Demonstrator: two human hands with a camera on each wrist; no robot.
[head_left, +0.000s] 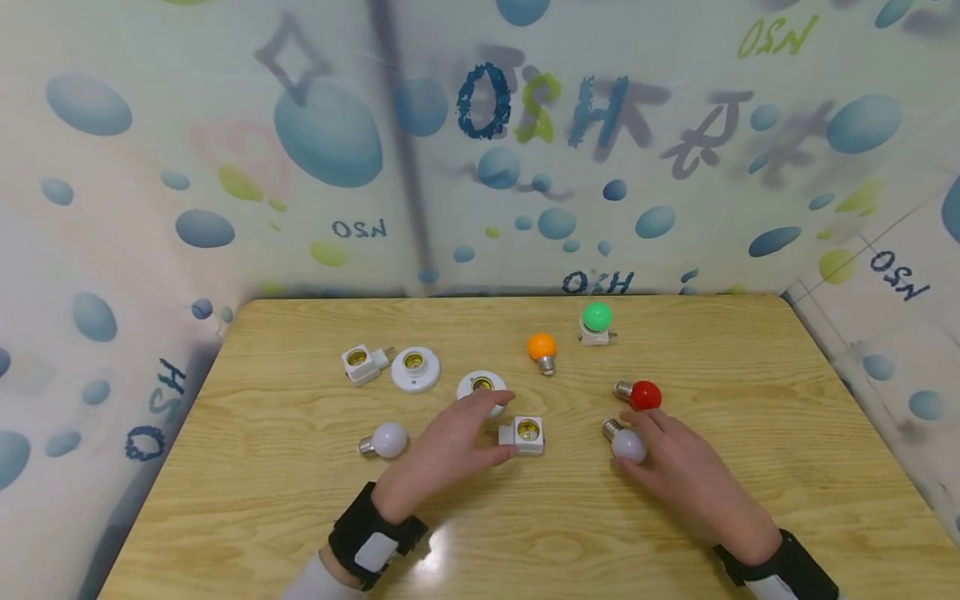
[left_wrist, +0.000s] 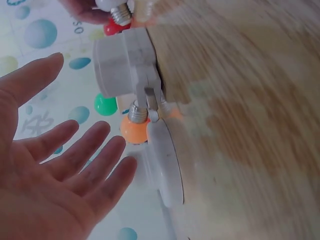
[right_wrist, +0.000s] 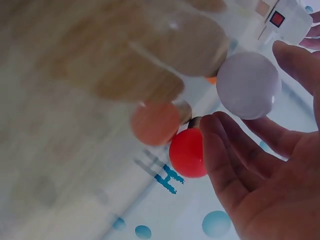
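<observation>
My left hand (head_left: 453,446) reaches over the table with fingers spread and holds nothing. Its thumb is beside a square white plug-in lamp socket (head_left: 528,435), and its forefinger passes over a round white lamp holder (head_left: 468,383). The left wrist view shows a gap between that palm and the plug-in socket (left_wrist: 125,62). My right hand (head_left: 686,467) is around a white light bulb (head_left: 628,447) lying on the table, thumb on the near side and fingers on the far side, not closed on it. A red bulb (head_left: 647,395) lies just beyond its fingertips.
Another white bulb (head_left: 389,440) lies left of my left hand. Farther back are a plug-in socket (head_left: 362,365), a round holder (head_left: 416,383), an orange bulb (head_left: 541,347) and a green bulb (head_left: 597,317) standing in a socket. A patterned curtain (head_left: 480,200) hangs behind the table.
</observation>
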